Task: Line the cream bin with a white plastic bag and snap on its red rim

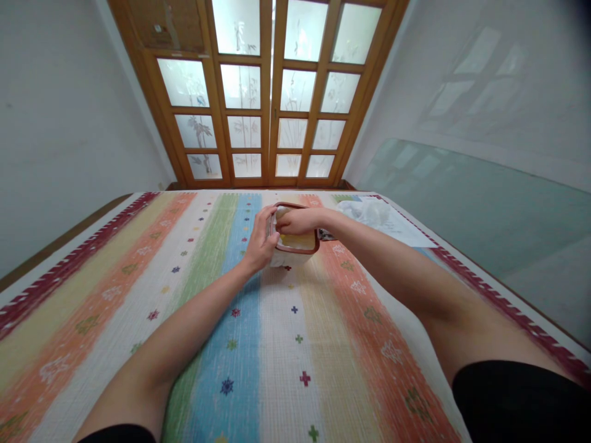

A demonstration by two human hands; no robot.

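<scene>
A small storage box (298, 250) with a brown rim and pale sides stands on the striped tablecloth, its open top tilted toward me. My left hand (262, 237) grips the box's left wall, thumb over the rim and fingers behind it. Inside the opening is my right hand (298, 221), its fingers curled close to the left inner wall. What those fingers pinch, if anything, is too small to make out. A bit of yellow shows at the bottom of the box, beneath the right hand.
The tablecloth (231, 369) has coloured stripes and spreads over the whole table. A crumpled clear plastic bag (369, 212) lies on white sheets at the back right. Beside the box, a small dark patterned item (325, 234) is partly covered by my right wrist. Wooden glass-paned doors (272, 111) stand beyond.
</scene>
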